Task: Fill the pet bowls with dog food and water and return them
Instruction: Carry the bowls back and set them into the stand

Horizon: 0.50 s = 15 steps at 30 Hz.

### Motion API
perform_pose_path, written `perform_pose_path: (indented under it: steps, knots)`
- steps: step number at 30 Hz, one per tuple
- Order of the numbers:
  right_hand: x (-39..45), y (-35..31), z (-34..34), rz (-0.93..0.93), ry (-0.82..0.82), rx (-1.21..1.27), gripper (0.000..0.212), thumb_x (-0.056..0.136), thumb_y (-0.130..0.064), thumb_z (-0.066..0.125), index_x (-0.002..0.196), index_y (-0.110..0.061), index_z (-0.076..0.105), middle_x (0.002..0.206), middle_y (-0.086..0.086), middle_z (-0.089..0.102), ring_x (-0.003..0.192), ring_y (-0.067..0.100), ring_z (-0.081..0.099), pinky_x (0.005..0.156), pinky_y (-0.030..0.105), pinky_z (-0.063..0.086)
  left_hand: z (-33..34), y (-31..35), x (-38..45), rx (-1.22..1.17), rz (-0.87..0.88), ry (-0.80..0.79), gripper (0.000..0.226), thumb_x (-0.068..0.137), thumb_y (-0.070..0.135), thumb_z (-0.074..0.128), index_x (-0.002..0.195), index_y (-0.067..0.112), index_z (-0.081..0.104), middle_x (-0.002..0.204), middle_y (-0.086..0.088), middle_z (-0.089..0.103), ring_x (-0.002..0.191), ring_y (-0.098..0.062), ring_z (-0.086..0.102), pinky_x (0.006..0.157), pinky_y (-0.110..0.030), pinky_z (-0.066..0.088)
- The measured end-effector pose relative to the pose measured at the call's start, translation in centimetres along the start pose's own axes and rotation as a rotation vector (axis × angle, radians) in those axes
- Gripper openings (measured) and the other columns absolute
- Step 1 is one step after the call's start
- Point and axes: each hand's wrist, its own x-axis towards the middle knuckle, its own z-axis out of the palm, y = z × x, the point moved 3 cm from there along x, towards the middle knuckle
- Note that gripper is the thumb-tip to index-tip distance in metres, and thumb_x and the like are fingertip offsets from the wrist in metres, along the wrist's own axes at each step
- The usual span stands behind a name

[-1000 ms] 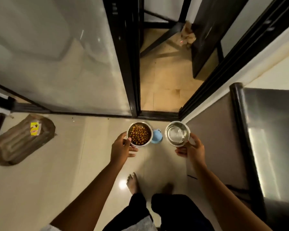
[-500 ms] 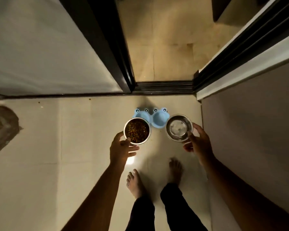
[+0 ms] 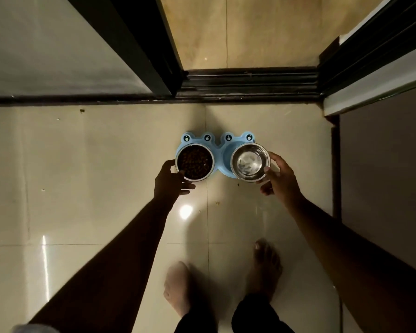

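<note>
Two bowls of polished metal catch the light at mid-frame: the food bowl [image 3: 194,162] has a bright, shiny rim around matt brown kibble [image 3: 194,162], and the water bowl [image 3: 250,162] is mirror-smooth inside, with clear water glinting at the bottom. Both sit over a stand [image 3: 217,150] of smooth pale-blue plastic — satin rather than glossy. The floor [image 3: 94,176] is glossy cream tile, slick enough to throw back a lamp spot at lower centre. Along the upper edge runs a door track [image 3: 250,84] of dark ridged metal — dull and dusty. The trousers [image 3: 255,318] at the bottom are matt black cloth.
</note>
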Motion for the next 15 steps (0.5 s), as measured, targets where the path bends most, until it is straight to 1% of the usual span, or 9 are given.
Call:
perform_pose_path:
  steps: [2,5,7,10,12,15]
  knots:
    - [0.7,0.6,0.5,-0.029,-0.012,-0.013,0.031,0.105,-0.022,0.056,0.135,-0.028,0.055,0.075,0.008,0.072,0.041,0.013,0.063,0.042,0.025,0.052,0.1,-0.7,1.3,0.033,-0.002,0.022,0.029,0.101,0.006,0.049,0.129,0.016,0.047,0.084,-0.019,0.069,0.054,-0.019,0.072,0.065,-0.036,0.058]
    - [1.1,0.5,0.8,-0.035,-0.003,-0.013,0.028,0.103,-0.023,0.057,0.128,-0.036,0.055,0.075,0.006,0.072,0.041,0.011,0.062,0.042,0.022,0.051,0.1,-0.6,2.5,0.072,0.018,0.051,0.031,0.100,0.010,0.052,0.130,0.017,0.047,0.088,-0.022,0.071,0.061,-0.027,0.071,0.072,-0.043,0.059]
    - [1.5,0.6,0.9,-0.019,0.020,-0.010,0.028,0.102,-0.026,0.058,0.127,-0.037,0.056,0.072,0.007,0.072,0.040,0.012,0.060,0.043,0.023,0.051,0.2,-0.4,2.8,0.077,0.036,0.046,0.035,0.099,0.010,0.055,0.131,0.019,0.044,0.088,-0.023,0.073,0.060,-0.028,0.071,0.068,-0.041,0.059]
    - [2.1,0.8,1.0,-0.017,0.036,-0.008,0.031,0.101,-0.023,0.059,0.132,-0.028,0.059,0.068,0.005,0.072,0.039,0.016,0.060,0.043,0.024,0.050,0.6,-0.5,2.9,0.105,0.048,0.052,0.043,0.096,0.009,0.059,0.132,0.023,0.039,0.084,-0.020,0.074,0.056,-0.025,0.072,0.058,-0.035,0.058]
    - [2.5,0.8,1.3,-0.017,0.042,-0.018,0.035,0.100,-0.023,0.059,0.135,-0.027,0.059,0.068,0.005,0.072,0.039,0.019,0.060,0.043,0.024,0.049,0.9,-0.7,3.1,0.111,0.034,0.073,0.048,0.096,0.009,0.060,0.134,0.024,0.034,0.081,-0.018,0.074,0.054,-0.025,0.071,0.058,-0.035,0.058]
    - [2.8,0.5,1.7,-0.024,0.045,-0.027,0.036,0.100,-0.018,0.057,0.135,-0.027,0.058,0.079,0.010,0.073,0.039,0.022,0.061,0.041,0.024,0.048,1.3,-1.1,3.1,0.128,0.009,0.086,0.053,0.096,0.010,0.061,0.137,0.025,0.030,0.080,-0.015,0.074,0.053,-0.024,0.070,0.061,-0.038,0.058]
